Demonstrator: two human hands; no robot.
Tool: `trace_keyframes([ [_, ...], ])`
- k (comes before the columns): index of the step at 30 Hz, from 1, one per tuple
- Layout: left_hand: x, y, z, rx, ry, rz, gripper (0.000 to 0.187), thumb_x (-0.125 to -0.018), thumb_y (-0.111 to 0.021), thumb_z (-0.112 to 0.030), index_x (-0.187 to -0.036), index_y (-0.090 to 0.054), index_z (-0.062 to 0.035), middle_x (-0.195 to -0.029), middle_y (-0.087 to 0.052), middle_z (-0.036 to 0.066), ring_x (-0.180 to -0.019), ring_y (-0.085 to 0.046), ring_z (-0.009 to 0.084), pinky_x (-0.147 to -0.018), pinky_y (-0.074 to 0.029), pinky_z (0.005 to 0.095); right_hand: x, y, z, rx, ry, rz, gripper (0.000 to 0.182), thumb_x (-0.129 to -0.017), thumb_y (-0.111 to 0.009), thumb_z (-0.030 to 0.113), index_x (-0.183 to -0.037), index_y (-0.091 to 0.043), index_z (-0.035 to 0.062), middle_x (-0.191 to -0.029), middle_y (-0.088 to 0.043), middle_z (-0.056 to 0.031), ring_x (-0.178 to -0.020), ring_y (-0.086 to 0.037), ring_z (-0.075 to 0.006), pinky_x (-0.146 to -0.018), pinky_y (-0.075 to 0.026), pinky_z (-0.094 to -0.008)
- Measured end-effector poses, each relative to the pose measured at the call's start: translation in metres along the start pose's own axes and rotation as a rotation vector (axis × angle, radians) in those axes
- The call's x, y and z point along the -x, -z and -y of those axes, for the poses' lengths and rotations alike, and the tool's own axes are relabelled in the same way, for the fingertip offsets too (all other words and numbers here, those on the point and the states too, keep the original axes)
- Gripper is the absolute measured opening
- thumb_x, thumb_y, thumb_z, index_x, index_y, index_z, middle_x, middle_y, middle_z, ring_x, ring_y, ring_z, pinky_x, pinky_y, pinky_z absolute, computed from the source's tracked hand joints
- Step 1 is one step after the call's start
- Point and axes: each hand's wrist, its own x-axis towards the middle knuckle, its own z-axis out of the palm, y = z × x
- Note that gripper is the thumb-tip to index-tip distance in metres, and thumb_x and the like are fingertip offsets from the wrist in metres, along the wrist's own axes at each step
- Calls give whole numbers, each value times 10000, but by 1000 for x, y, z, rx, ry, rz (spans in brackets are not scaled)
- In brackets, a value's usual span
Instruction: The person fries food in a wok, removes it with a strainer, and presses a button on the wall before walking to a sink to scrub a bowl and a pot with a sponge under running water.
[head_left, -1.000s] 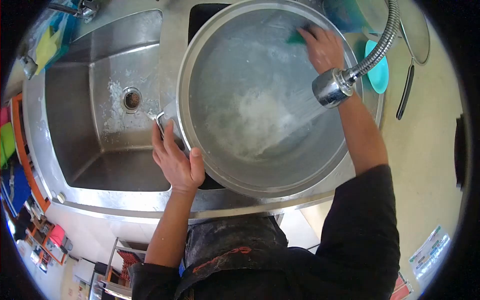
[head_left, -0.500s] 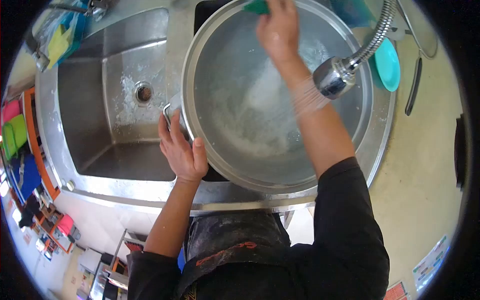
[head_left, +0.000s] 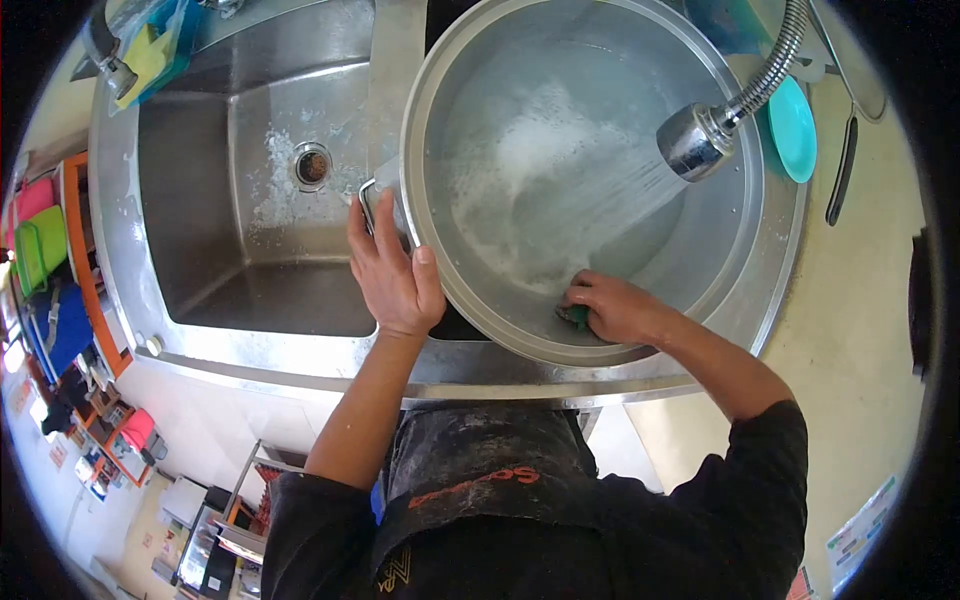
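Note:
A large round metal pot (head_left: 412, 150) stands over the right-hand basin, with cloudy water inside it. My left hand (head_left: 395, 285) rests against the pot's left side, fingers stretched out at the wire handle (head_left: 366, 203) and thumb apart near the rim. Low inside the pot, close to its near wall, my right hand (head_left: 620, 308) is closed around a green scouring pad (head_left: 577, 316); most of the pad is hidden by the fingers. From the chrome spray head (head_left: 690, 145), water streams down and left into the pot.
To the left lies a steel sink basin (head_left: 190, 220) with white residue around its drain (head_left: 312, 166). A turquoise dish (head_left: 793, 130) and a black-handled tool (head_left: 842, 170) lie at the right. A yellow sponge (head_left: 148, 65) sits in a blue container at the upper left.
My right hand has come from the pot's far rim down to its near inner wall, still holding the scouring pad. My left hand stays by the handle; the whole view has shifted slightly.

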Motion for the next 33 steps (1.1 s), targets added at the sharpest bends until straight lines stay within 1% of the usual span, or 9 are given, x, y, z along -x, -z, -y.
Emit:
trace_keyframes([
  [2,0,0,-1,3,-7,-2,685,-987,-371,-466,-1526,-379,-43,-1515,-308,360,-1382,-359,522,-1102,-302,541,-30,5,6,64,-46,45,429,-768,-616,8,-1192,-636,69,-1277,-570,-201,-1195,-570,-386,-978,-496,-467],
  [4,0,0,-3,-47,-15,3,674,-1011,-321,-468,-1517,-375,-25,-1502,-327,341,-1362,-383,510,-1092,-316,541,-93,-20,9,-22,32,-231,355,-794,-625,54,-1146,-674,41,-1205,-640,-208,-1125,-616,-405,-964,-505,-486],
  [7,-3,0,3,-45,-27,-2,676,-1005,-334,-471,-1510,-386,-24,-1495,-330,353,-1350,-396,508,-1079,-325,537,-195,6,25,287,-119,-124,247,-785,-720,183,-998,-756,63,-997,-732,-202,-931,-693,-420,-889,-536,-495],
  [8,0,-2,2,-24,-26,9,679,-996,-353,-472,-1508,-392,-28,-1494,-326,364,-1348,-397,511,-1075,-326,536,-219,20,16,260,-53,-213,292,-755,-750,224,-1004,-747,70,-1020,-725,-199,-960,-691,-399,-875,-539,-491],
  [10,0,-3,-1,15,-5,11,682,-999,-350,-475,-1509,-388,-25,-1494,-327,362,-1341,-406,505,-1068,-330,531,-266,55,-2,175,-42,-752,351,-774,-732,201,-1083,-690,40,-1068,-696,-231,-1006,-669,-407,-894,-522,-503],
  [14,-1,-1,-1,19,-1,-2,696,-997,-352,-490,-1514,-377,-25,-1498,-327,356,-1340,-410,496,-1062,-333,518,-270,134,-34,83,-165,-983,379,-882,-658,219,-1204,-626,20,-1172,-660,-241,-1086,-632,-403,-934,-496,-517],
  [24,0,-2,2,-45,-20,-14,767,-982,-364,-565,-1529,-353,-28,-1487,-329,379,-1316,-422,515,-1048,-337,546,-110,133,-162,529,-583,-740,386,-893,-639,226,-1228,-619,35,-1214,-638,-230,-1131,-599,-397,-968,-465,-518],
  [28,2,-2,3,-41,7,1,768,-966,-390,-568,-1517,-380,-33,-1486,-328,381,-1295,-433,521,-1043,-337,563,-82,57,-119,616,-533,-505,389,-897,-632,229,-1237,-616,41,-1231,-629,-225,-1149,-586,-394,-981,-452,-519],
  [33,1,2,0,-47,19,41,719,-993,-360,-518,-1528,-356,-37,-1508,-330,332,-1367,-383,485,-1071,-311,555,-140,-6,-24,558,-229,-387,393,-902,-623,233,-1249,-613,49,-1252,-618,-219,-1172,-570,-391,-997,-436,-519],
])
